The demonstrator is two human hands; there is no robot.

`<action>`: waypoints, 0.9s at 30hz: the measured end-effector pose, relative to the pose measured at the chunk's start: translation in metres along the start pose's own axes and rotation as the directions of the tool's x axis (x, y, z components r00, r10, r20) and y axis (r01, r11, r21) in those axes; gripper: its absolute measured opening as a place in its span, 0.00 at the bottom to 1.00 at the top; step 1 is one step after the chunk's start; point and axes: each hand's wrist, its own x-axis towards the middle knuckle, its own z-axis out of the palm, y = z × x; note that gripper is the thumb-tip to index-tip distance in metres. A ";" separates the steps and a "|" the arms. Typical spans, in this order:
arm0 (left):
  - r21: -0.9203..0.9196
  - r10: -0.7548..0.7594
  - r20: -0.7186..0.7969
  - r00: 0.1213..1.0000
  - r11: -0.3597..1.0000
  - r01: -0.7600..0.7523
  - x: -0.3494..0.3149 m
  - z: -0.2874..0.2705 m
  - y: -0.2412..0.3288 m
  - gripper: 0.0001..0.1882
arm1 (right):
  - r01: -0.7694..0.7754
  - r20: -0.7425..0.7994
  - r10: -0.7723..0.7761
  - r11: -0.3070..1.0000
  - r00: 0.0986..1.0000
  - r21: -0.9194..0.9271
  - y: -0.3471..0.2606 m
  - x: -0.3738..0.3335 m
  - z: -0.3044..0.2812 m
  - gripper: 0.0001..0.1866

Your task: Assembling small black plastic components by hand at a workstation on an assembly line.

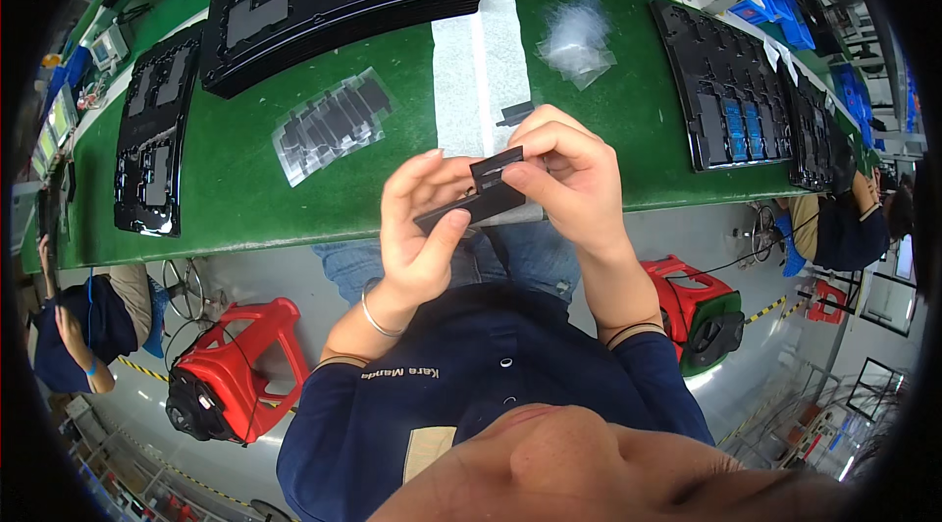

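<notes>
Both of my hands are raised near the table's front edge, around a flat black rectangular piece point(469, 211). My left hand point(417, 228) grips its left end between thumb and fingers. With thumb and index finger, my right hand point(571, 179) pinches a small black strip point(496, 165) at the piece's upper right part. I cannot tell whether the strip is stuck to the piece. Beyond my right fingers, a small black tab-shaped part point(515, 114) shows over the white cloth point(481, 51). A clear sheet with black strips point(334, 125) lies to the left on the green table.
A stack of black trays point(339, 12) stands at the back left, with another black tray point(157, 134) beside it. Clear film pieces point(579, 36) lie heaped at the back right. Farther right, a black tray point(721, 85) holds blue pieces. Red stools point(240, 365) stand on the floor.
</notes>
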 end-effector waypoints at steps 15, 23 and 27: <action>0.066 -0.136 -0.079 0.988 0.988 0.141 0.011 -0.008 0.021 0.09 | 0.058 -0.026 -0.055 0.990 0.998 0.132 0.001 -0.002 0.005 0.13; 0.019 -0.180 -0.046 0.983 0.983 0.181 0.013 -0.008 0.027 0.08 | 0.274 0.041 -0.272 0.945 0.962 -0.180 -0.006 -0.003 0.002 0.17; -0.011 -0.239 -0.005 0.971 0.971 0.239 0.013 -0.013 0.029 0.08 | 0.245 0.147 -0.220 0.952 0.964 -0.181 -0.011 0.002 -0.004 0.18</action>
